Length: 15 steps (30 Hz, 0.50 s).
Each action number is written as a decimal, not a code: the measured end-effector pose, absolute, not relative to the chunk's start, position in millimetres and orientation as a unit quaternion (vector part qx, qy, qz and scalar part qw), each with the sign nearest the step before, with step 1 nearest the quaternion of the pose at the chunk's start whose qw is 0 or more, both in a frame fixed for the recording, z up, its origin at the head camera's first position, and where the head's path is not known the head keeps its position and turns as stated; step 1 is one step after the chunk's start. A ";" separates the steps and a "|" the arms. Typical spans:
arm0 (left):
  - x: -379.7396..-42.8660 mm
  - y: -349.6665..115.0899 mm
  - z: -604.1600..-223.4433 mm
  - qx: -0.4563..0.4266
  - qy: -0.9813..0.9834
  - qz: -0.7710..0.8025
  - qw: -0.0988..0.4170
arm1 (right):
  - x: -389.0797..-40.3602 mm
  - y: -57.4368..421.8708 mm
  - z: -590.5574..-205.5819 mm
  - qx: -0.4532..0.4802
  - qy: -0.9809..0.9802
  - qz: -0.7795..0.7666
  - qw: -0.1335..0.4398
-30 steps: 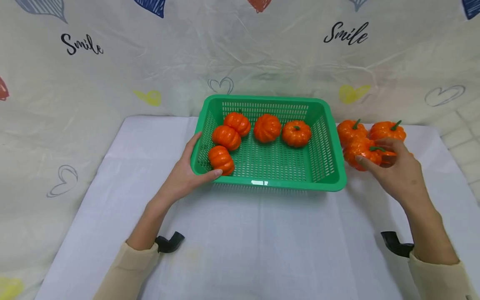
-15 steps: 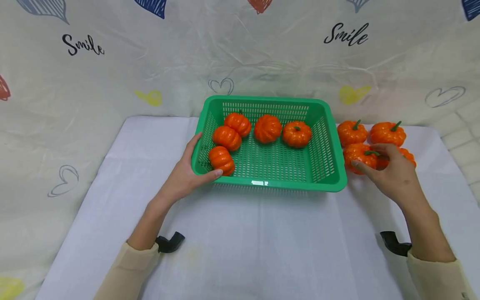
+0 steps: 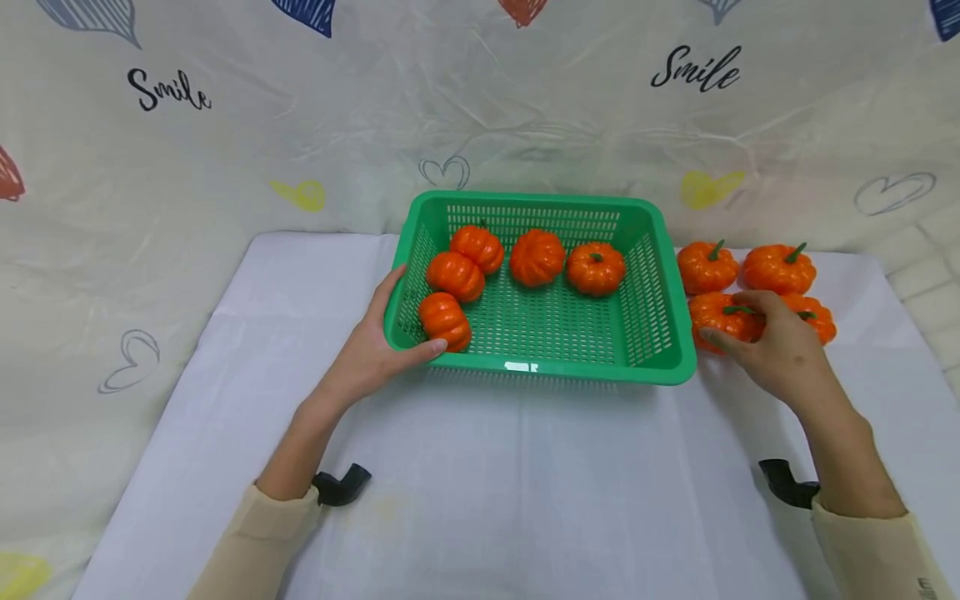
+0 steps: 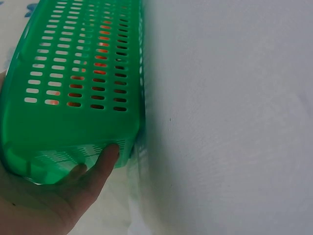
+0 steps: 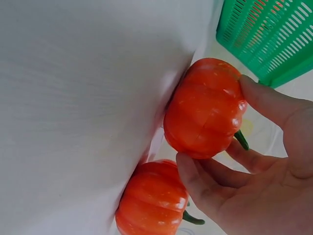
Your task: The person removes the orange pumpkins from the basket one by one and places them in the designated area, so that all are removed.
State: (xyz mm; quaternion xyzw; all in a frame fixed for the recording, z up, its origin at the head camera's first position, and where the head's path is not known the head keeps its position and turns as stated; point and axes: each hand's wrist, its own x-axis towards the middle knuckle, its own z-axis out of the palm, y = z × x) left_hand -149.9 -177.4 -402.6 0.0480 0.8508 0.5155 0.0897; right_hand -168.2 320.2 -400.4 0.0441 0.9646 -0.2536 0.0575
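A green plastic basket (image 3: 570,372) stands at the back middle of the white-covered table. My left hand (image 3: 367,354) grips its left front corner, thumb over the rim and fingers along the outer side. Several small glossy orange pumpkins (image 3: 537,258) lie inside. Right of the basket, my right hand (image 3: 787,354) holds another pumpkin (image 5: 205,110) with a green stem between thumb and fingers, low at the tabletop. Beside it is a second pumpkin (image 5: 152,198), partly hidden behind the hand in the head view.
Two more pumpkins, one at the back left (image 3: 707,267) and one at the back right (image 3: 780,268), sit behind the right hand. A patterned sheet (image 3: 525,108) hangs along the table's back edge. Black wrist mounts (image 3: 342,485) stick out from both sleeves.
My right hand has brought its pumpkin down and slightly toward me, in front of the back pumpkins. The left hand and basket stay in place.
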 end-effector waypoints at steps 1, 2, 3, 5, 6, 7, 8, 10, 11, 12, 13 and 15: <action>-150.0 -177.3 -402.6 0.047 0.851 0.515 0.090 | -168.7 320.2 -400.7 0.044 0.964 -0.254 0.058; -150.0 -177.2 -402.6 0.046 0.852 0.514 0.090 | -169.4 320.1 -401.0 0.043 0.964 -0.255 0.056; -150.3 -177.3 -402.7 0.047 0.853 0.513 0.090 | -170.1 319.9 -401.3 0.041 0.964 -0.256 0.053; -150.6 -177.2 -402.4 0.050 0.852 0.514 0.089 | -170.9 319.4 -401.8 0.036 0.965 -0.258 0.045; -150.7 -177.2 -402.4 0.051 0.852 0.514 0.088 | -171.1 318.9 -402.0 0.033 0.965 -0.258 0.040; -150.8 -177.3 -402.2 0.051 0.852 0.513 0.087 | -171.2 318.5 -402.1 0.030 0.965 -0.257 0.035; -150.7 -177.4 -402.1 0.051 0.852 0.514 0.086 | -171.0 318.0 -401.9 0.029 0.966 -0.257 0.032; -150.6 -177.4 -401.8 0.049 0.852 0.515 0.087 | -169.9 317.4 -400.9 0.030 0.966 -0.254 0.029; -150.5 -177.3 -401.7 0.048 0.852 0.514 0.088 | -169.2 317.1 -399.9 0.030 0.967 -0.252 0.027; -150.4 -177.3 -401.8 0.047 0.852 0.514 0.089 | -168.5 316.8 -398.8 0.029 0.967 -0.251 0.024; -150.4 -177.3 -401.8 0.046 0.852 0.514 0.090 | -167.8 316.7 -397.4 0.028 0.967 -0.252 0.021; -150.1 -177.2 -401.5 0.045 0.852 0.514 0.091 | -166.4 316.6 -394.4 0.024 0.967 -0.254 0.010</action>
